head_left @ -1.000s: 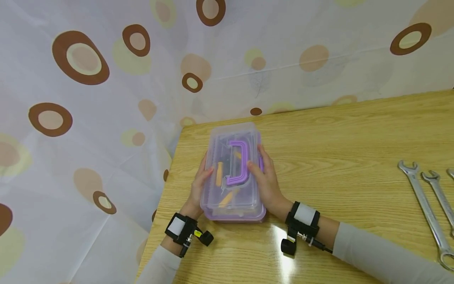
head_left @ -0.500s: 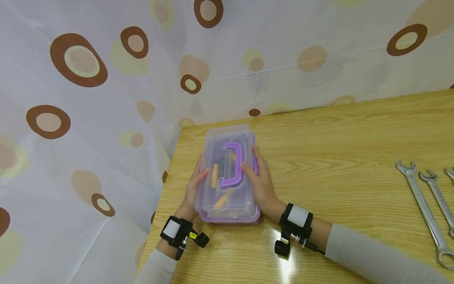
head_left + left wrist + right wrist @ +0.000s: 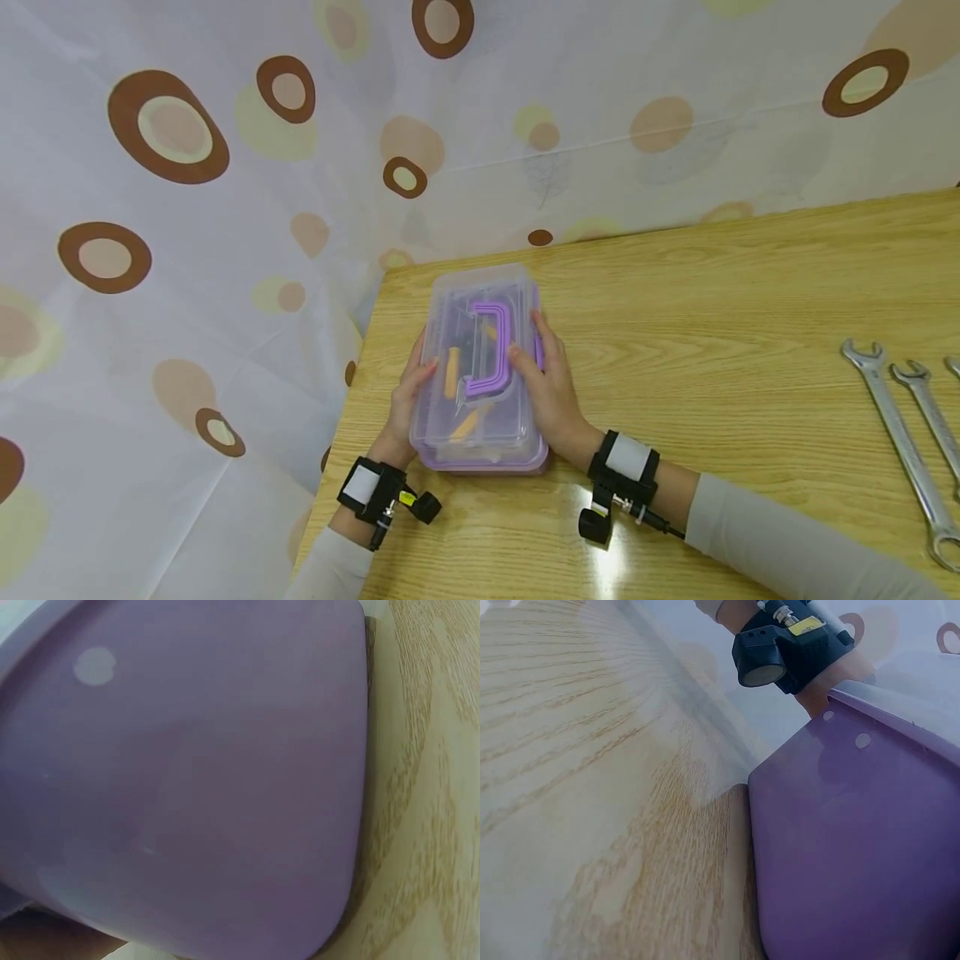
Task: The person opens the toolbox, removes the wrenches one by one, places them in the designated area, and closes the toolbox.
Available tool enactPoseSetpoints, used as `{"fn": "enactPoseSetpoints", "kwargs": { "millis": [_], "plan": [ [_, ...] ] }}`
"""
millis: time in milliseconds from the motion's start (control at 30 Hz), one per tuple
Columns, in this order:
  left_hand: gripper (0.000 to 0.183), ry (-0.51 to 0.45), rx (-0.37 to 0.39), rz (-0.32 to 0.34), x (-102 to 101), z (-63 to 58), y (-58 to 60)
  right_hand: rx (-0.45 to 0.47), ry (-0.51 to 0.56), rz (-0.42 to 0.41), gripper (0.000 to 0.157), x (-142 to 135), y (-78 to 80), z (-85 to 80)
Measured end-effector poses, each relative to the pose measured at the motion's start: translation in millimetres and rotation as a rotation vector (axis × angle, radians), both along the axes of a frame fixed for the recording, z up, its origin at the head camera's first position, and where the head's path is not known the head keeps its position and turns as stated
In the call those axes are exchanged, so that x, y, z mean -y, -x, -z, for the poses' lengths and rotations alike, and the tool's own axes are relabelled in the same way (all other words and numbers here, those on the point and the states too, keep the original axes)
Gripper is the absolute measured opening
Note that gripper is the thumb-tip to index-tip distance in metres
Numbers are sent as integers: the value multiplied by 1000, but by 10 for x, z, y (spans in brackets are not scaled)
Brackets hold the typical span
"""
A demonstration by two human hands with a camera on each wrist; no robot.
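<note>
A purple plastic storage box (image 3: 480, 465) with a clear lid (image 3: 450, 312) sits near the table's left end. Its purple carrying handle (image 3: 504, 346) lies folded flat on the lid, and several orange pieces (image 3: 452, 372) show through the plastic. My left hand (image 3: 403, 404) grips the left side, thumb on the lid's edge. On the opposite side, my right hand (image 3: 553, 400) holds the box with its thumb tip beside the handle. Both wrist views look at the purple wall (image 3: 225, 772), whose bottom edge meets the wood in the right wrist view. Fingers under the sides are mostly hidden.
Several silver wrenches (image 3: 900, 425) lie at the right of the wooden table (image 3: 712, 333). A pale curtain (image 3: 487, 108) with brown and yellow circles hangs along the back and left edges. Each wrist wears a black strapped camera (image 3: 626, 467).
Both hands have shifted the box slightly to the left, mostly in the first half second. Their grip on it looks the same, and the wrenches stay where they were.
</note>
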State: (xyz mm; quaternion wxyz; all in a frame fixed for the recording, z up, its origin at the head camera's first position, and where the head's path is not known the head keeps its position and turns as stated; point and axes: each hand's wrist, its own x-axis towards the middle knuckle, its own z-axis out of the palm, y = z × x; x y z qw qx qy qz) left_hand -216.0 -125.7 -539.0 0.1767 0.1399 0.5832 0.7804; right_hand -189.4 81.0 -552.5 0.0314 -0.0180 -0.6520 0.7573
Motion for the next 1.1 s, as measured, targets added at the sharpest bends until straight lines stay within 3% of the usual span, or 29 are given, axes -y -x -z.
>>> {"fn": "enactPoseSetpoints", "kwargs": {
  "millis": [500, 1100],
  "plan": [
    [64, 31, 2, -11, 35, 54, 0, -4, -33, 1, 74, 15, 9, 60],
    [65, 13, -4, -25, 108, 29, 24, -11, -20, -5, 74, 92, 27, 4]
  ]
}}
